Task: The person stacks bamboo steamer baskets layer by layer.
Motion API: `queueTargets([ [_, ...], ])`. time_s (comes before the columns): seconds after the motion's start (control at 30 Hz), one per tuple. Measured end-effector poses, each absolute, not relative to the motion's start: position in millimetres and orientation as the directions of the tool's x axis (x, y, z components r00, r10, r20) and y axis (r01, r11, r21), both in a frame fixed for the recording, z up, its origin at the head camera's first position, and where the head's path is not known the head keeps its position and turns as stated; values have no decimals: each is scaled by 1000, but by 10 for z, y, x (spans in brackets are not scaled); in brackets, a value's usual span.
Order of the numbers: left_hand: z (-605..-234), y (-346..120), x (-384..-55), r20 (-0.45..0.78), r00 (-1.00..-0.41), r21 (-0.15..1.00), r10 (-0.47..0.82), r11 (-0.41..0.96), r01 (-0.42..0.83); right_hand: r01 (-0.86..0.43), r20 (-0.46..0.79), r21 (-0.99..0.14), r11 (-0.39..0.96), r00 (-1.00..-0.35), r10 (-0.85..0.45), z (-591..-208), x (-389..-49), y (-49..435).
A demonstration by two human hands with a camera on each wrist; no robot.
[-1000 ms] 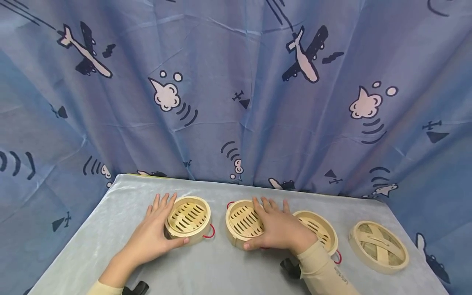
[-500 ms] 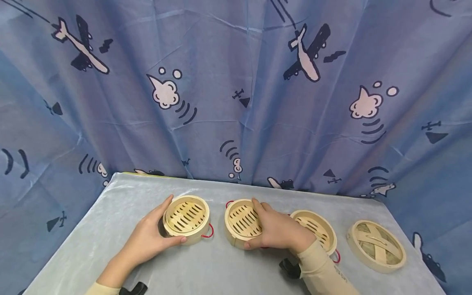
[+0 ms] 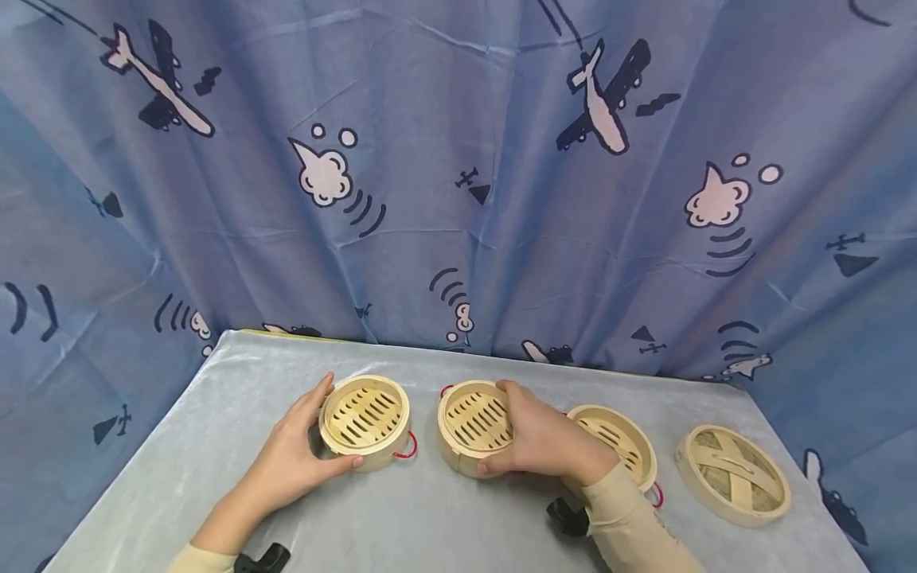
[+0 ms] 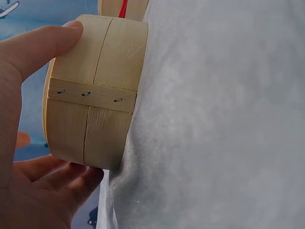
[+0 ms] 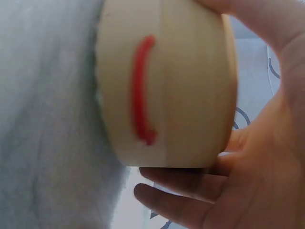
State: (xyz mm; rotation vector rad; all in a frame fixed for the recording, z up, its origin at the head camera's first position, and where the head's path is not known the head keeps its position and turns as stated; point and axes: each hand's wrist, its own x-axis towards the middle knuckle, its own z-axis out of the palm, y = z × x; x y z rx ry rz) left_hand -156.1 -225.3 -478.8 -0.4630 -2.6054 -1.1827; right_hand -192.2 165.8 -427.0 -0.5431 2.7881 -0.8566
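My left hand (image 3: 290, 454) grips the leftmost small bamboo steamer basket (image 3: 381, 457), thumb on its near side and fingers round the far side. The left wrist view shows the stapled wooden strip (image 4: 93, 94) on its wall and the thumb pressed near its rim. In the middle, my right hand (image 3: 552, 439) holds a second bamboo steamer basket (image 3: 458, 458) from its right side. That basket's red cord handle (image 5: 140, 93) shows in the right wrist view, partly blurred. Both baskets stand upright with slotted floors facing up; a gap separates them.
A third steamer basket (image 3: 637, 434) lies right of centre, partly behind the right forearm. Further right is a woven bamboo lid (image 3: 741, 513). All are on a table with a pale grey cloth (image 3: 423, 525); a blue patterned curtain (image 3: 415, 175) hangs behind.
The fingers of both hands have gone from spread beside the two baskets to closed round their sides. The view has tilted slightly; the third basket and the lid have stayed put.
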Motion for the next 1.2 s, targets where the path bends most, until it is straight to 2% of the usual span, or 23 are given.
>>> queueTargets([
  [0.37,-4807,-2256,-1577,345,-919,703,189,597,387,-376,52,-537,755,-908,-415,-4222,-1937,1678],
  [0.73,-4820,-2281,-1555,366,-911,691,193,599,405,-412,159,-589,695,-902,-400,-4253,-1921,1640],
  [1.0,-4812,-2286,-1543,363,-914,697,183,598,397,-510,246,-610,607,-849,-467,-4145,-1970,1479],
  [1.2,-4825,-2289,-1560,371,-909,689,189,600,406,-541,261,-591,598,-830,-493,-4102,-2024,1324],
])
